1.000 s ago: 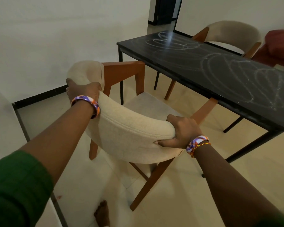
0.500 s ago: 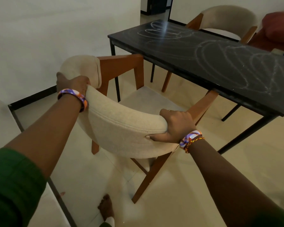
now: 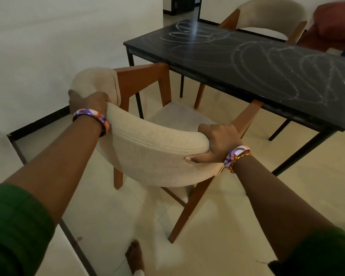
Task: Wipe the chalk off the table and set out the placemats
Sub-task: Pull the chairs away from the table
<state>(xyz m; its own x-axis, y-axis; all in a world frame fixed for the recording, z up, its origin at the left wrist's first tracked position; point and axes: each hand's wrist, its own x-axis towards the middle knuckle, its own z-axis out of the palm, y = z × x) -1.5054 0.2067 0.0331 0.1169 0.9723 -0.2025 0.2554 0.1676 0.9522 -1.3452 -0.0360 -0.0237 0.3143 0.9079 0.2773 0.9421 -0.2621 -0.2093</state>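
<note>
The left hand [image 3: 89, 101] is gripping the rounded cream-fabric backrest of the wooden-framed chair [image 3: 147, 148], fingers curled over its top edge; the right hand [image 3: 217, 143] is clasping the other end. Likely clearing access: wiping hasn't begun. Rightward, the black matte worktop [image 3: 247, 62] is carrying looping chalk scrawls [image 3: 277, 62]; a cloth is needed next.

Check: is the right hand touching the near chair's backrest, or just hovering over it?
Touching. The head view shows the right hand gripping the backrest of the near chair: fingers curl over its top edge and the thumb presses into the cushion's rear face.
</note>
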